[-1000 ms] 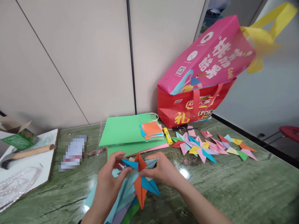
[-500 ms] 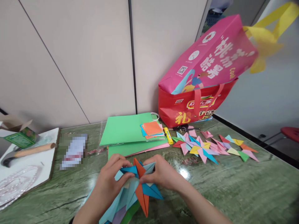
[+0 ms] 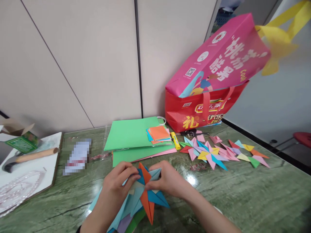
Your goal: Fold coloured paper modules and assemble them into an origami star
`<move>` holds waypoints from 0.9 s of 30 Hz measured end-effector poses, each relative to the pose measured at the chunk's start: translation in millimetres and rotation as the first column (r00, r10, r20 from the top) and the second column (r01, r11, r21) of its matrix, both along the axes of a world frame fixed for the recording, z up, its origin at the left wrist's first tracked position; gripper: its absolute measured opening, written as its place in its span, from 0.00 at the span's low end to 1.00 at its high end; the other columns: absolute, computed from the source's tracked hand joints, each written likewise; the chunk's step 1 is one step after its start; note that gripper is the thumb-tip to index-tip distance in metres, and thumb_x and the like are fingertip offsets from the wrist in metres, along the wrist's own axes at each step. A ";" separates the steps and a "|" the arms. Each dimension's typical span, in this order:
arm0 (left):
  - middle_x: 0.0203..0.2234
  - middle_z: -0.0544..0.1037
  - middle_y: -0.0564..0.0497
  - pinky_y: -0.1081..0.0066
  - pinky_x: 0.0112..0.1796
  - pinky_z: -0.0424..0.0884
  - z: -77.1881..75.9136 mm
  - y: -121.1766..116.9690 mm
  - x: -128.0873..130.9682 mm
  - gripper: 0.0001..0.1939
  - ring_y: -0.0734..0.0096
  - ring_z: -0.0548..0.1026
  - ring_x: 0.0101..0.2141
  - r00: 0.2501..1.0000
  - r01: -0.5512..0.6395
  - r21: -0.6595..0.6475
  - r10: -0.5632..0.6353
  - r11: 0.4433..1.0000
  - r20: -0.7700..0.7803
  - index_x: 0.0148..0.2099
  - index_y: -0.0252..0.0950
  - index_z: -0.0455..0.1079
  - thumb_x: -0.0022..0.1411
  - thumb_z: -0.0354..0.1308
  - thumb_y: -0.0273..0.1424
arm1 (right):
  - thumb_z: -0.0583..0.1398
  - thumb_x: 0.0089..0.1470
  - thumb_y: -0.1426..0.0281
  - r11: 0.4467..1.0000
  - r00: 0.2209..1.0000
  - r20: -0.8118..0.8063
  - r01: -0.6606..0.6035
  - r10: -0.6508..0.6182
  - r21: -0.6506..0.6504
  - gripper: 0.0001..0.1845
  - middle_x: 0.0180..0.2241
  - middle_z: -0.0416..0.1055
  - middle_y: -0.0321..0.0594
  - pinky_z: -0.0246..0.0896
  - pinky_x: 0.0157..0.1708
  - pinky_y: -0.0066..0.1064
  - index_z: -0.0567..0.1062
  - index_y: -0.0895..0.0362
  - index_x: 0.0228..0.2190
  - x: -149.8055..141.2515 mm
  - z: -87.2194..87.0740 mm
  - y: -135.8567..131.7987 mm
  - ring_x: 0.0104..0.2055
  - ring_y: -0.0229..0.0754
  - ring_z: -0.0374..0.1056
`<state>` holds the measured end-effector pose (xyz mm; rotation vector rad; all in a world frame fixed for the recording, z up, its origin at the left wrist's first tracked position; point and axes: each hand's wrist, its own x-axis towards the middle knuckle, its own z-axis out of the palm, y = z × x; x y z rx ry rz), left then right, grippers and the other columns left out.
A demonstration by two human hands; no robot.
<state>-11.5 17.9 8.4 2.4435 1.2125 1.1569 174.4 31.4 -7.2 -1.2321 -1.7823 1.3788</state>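
Between my hands is a folded paper star (image 3: pixel 147 202) with orange, dark blue and light blue points. My left hand (image 3: pixel 119 184) pinches a blue point on its left side, and the fingers cover most of that point. Thumb and fingers of my right hand (image 3: pixel 167 181) close on the star's right side, near the centre and a light blue point. Loose coloured paper sheets (image 3: pixel 125 221) in light blue, purple and green lie on the table beneath the star and my left hand.
Green paper sheets (image 3: pixel 131 134) lie behind my hands, topped by small orange squares (image 3: pixel 159 133). A yellow glue stick (image 3: pixel 175 140) and finished paper stars (image 3: pixel 206 152) are to the right. Bags (image 3: pixel 194 111) stand at the wall; a hammer (image 3: pixel 31 157) rests on a white board at left.
My left fingers have closed further over the star's blue left point, which showed more before. The star has moved slightly down; my right hand keeps its grip.
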 end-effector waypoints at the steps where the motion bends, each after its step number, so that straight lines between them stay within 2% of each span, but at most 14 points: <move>1: 0.29 0.74 0.52 0.76 0.30 0.70 0.4 0.2 -0.4 0.05 0.72 0.74 0.29 1.000 0.009 0.011 -0.009 1.000 -0.004 0.34 0.38 0.72 0.58 0.55 0.25 | 0.65 0.35 0.73 1.000 1.000 -0.006 -0.003 0.003 -0.009 0.16 0.14 0.51 0.26 0.37 0.17 0.23 0.61 0.59 0.13 0.5 0.1 0.3 0.19 0.30 0.45; 11: 0.30 0.73 0.50 0.73 0.30 0.71 -1.8 0.1 -7.8 0.07 0.70 0.74 0.30 0.995 0.089 -0.001 -0.089 0.996 -0.054 0.39 0.37 0.72 0.56 0.58 0.25 | 0.65 0.35 0.72 0.996 0.997 -0.057 -0.049 0.045 -0.073 0.16 0.14 0.51 0.26 0.37 0.16 0.23 0.61 0.58 0.14 4.2 -1.0 1.3 0.19 0.30 0.45; 15: 0.31 0.70 0.50 0.72 0.30 0.70 -0.5 -3.3 -5.1 0.06 0.70 0.72 0.31 0.991 0.061 -0.011 -0.062 0.998 -0.117 0.38 0.37 0.70 0.58 0.55 0.24 | 0.65 0.36 0.72 0.997 0.998 -0.052 -0.043 0.040 -0.070 0.15 0.14 0.53 0.26 0.39 0.17 0.23 0.62 0.58 0.14 5.1 -0.6 1.7 0.19 0.30 0.46; 18: 0.33 0.68 0.49 0.70 0.31 0.69 0.9 -5.6 -1.6 0.06 0.68 0.70 0.33 0.984 0.011 -0.008 -0.012 1.000 -0.179 0.37 0.37 0.69 0.59 0.52 0.23 | 0.64 0.35 0.74 1.000 1.000 -0.021 0.007 -0.008 -0.016 0.15 0.15 0.50 0.26 0.38 0.18 0.23 0.61 0.58 0.14 2.3 0.0 0.8 0.19 0.30 0.46; 22: 0.31 0.69 0.49 0.67 0.32 0.66 1.5 -7.3 1.0 0.06 0.66 0.67 0.33 0.959 -0.019 0.065 0.037 0.998 -0.280 0.35 0.37 0.69 0.60 0.51 0.24 | 0.61 0.38 0.75 0.993 0.996 0.039 0.073 -0.076 0.090 0.12 0.15 0.49 0.27 0.38 0.19 0.23 0.63 0.59 0.13 -2.9 -0.3 -1.0 0.20 0.31 0.47; 27: 0.29 0.70 0.49 0.66 0.32 0.63 2.2 -9.0 0.0 0.08 0.66 0.66 0.31 0.943 -0.010 0.214 0.080 0.977 -0.322 0.38 0.38 0.69 0.61 0.51 0.23 | 0.59 0.45 0.71 0.955 0.991 0.014 0.126 -0.135 0.269 0.06 0.18 0.62 0.31 0.47 0.24 0.24 0.74 0.59 0.21 -3.8 -0.8 -2.0 0.24 0.36 0.55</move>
